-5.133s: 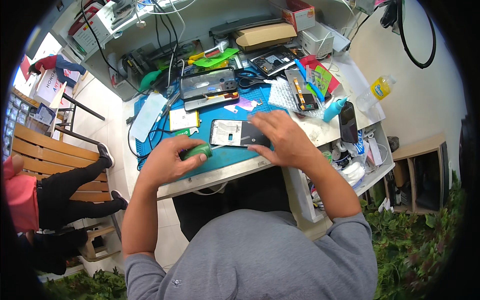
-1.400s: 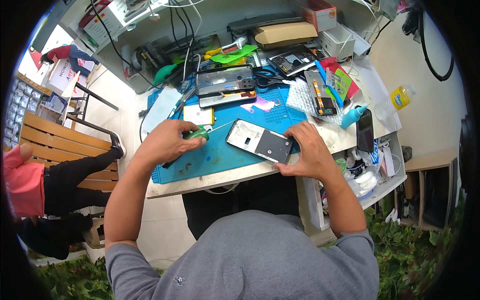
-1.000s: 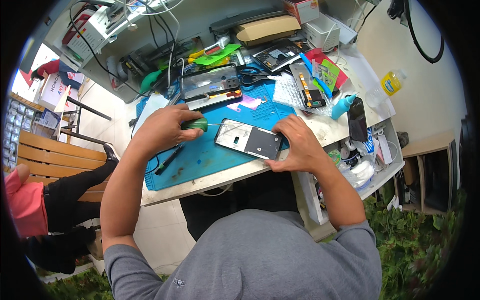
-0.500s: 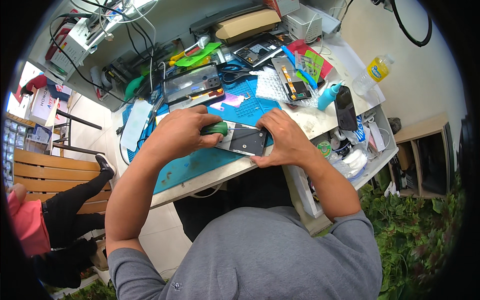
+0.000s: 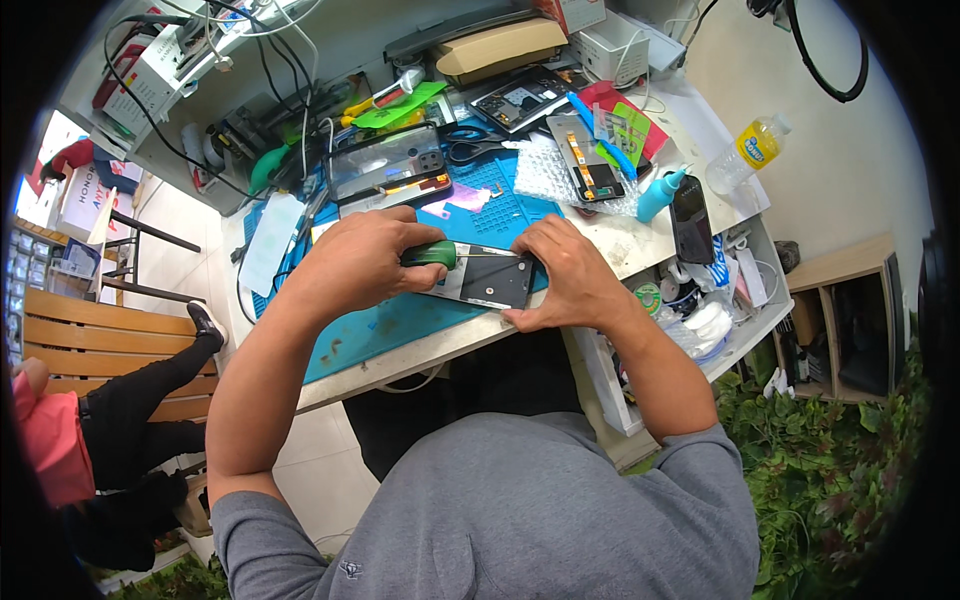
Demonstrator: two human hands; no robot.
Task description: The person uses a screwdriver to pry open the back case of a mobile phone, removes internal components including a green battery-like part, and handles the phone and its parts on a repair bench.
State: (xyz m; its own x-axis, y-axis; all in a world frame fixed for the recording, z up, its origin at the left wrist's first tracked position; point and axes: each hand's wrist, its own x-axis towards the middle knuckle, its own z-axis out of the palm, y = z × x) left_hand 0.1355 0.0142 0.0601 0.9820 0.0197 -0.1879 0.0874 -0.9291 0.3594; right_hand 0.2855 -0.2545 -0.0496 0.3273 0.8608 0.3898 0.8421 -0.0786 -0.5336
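Observation:
My left hand (image 5: 362, 258) is closed around the green handle of a screwdriver (image 5: 432, 255). The thin shaft reaches right, low across a dark phone panel with a silver section (image 5: 505, 284), toward my right fingers. My right hand (image 5: 568, 272) grips that panel at its right end, thumb at the near edge and fingers at the far one. Whatever the shaft's tip touches is hidden by those fingers. Beneath the panel is a blue work mat (image 5: 345, 348). A clear phone case (image 5: 385, 165) and a bubble-wrap sheet (image 5: 540, 170) lie beyond my hands.
Scissors (image 5: 472, 150), an opened phone (image 5: 520, 98) and another phone back (image 5: 583, 160) crowd the far bench. At right are a blue dropper bottle (image 5: 658, 196), a black phone (image 5: 691, 222), a drink bottle (image 5: 745, 155) and an open, cluttered drawer (image 5: 765, 315). A person (image 5: 60, 440) sits at left.
The view has shifted slightly. Both hands keep nearly the same pose, still holding the screwdriver and the phone panel.

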